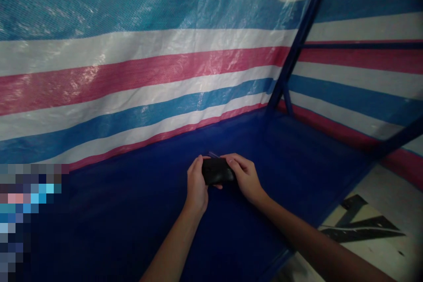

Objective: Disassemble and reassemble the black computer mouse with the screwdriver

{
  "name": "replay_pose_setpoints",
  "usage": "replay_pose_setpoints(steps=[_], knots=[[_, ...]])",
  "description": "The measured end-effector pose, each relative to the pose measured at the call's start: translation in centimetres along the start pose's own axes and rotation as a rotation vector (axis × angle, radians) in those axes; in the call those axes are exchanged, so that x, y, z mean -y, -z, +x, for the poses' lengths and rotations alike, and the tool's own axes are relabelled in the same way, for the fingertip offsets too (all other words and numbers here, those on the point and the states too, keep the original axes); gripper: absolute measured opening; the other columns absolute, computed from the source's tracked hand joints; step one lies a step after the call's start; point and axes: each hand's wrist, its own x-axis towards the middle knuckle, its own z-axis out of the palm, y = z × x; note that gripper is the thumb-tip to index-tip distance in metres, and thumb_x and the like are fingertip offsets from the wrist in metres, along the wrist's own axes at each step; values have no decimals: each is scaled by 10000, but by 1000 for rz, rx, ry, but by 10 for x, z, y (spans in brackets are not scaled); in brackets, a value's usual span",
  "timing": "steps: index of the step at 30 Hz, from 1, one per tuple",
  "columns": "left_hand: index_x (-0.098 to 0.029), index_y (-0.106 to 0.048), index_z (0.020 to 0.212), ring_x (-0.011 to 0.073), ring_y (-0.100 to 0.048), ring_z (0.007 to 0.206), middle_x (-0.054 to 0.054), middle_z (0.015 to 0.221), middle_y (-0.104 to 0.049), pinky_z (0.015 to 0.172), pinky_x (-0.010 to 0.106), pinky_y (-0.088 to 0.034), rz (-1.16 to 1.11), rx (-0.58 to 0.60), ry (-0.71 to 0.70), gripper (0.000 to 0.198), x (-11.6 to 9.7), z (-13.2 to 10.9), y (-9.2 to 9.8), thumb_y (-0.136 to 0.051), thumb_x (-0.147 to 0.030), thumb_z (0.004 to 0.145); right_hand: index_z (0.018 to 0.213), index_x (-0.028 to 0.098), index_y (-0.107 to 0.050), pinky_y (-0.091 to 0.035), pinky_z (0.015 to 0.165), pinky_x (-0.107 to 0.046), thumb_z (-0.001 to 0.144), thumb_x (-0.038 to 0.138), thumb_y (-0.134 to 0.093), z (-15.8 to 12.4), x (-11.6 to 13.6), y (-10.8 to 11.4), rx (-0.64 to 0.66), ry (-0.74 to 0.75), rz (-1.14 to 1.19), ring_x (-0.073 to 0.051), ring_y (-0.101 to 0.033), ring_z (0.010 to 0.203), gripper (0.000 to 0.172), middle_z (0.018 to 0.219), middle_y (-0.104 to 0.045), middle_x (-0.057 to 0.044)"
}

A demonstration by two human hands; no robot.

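Note:
A small black wallet [216,171], flat with a dull leather-like sheen, is held between both hands above a dark blue surface [132,211]. My left hand [197,185] is closed round its left end, thumb along the near face. On the other end, my right hand [243,175] grips the top right corner with thumb and bent fingers. Behind the wallet's upper edge a thin purplish strip [213,154] shows; I cannot make out what it is. Some fingertips are hidden behind the wallet.
Striped plastic sheeting [132,75] in blue, white and red hangs behind and to the right. A blue metal post [289,68] stands at the corner, with a rail [396,141] along the right edge. Pale floor with dark shapes [366,224] lies lower right. The left corner is pixelated.

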Motion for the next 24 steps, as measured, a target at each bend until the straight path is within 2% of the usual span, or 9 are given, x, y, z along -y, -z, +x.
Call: replay_pose_setpoints(steps=[2, 5, 8, 13, 24], knots=[[-132, -574, 835, 150, -597, 532, 27, 712, -574, 319, 193, -437, 6, -36, -10, 299, 0, 0, 0, -535, -423, 782, 912, 199, -706, -456, 763, -287, 865, 310, -525, -2, 0, 0, 12, 75, -13, -171, -633, 842, 218, 901, -708, -33], [-150, -566, 832, 156, -603, 550, 10, 700, -563, 320, 197, -444, 20, 14, -15, 260, -3, 2, 1, -543, -406, 789, 962, 215, -693, -457, 808, -289, 856, 283, -556, -4, -1, -1, 14, 147, -29, -168, -631, 902, 185, 966, -697, -35], [-151, -578, 853, 166, -608, 557, 19, 715, -585, 329, 231, -472, 34, 99, 24, 267, -5, 5, 4, -544, -410, 800, 952, 219, -696, -462, 807, -286, 857, 262, -561, -3, -2, -1, 0, 148, -27, -163, -636, 894, 171, 953, -700, -33], [-135, -600, 911, 184, -629, 594, 65, 791, -639, 360, 269, -507, 21, 172, 104, 325, -8, 8, 7, -540, -438, 811, 917, 221, -713, -469, 769, -279, 876, 265, -534, 0, -4, -2, -39, 109, -14, -159, -642, 853, 189, 900, -708, -29], [-143, -585, 892, 185, -634, 562, 46, 756, -644, 340, 263, -489, -2, 123, 96, 283, -8, 8, 8, -590, -401, 776, 959, 218, -701, -482, 813, -311, 875, 231, -516, 2, 0, -5, 8, 178, -39, -177, -643, 905, 203, 969, -703, -59]])
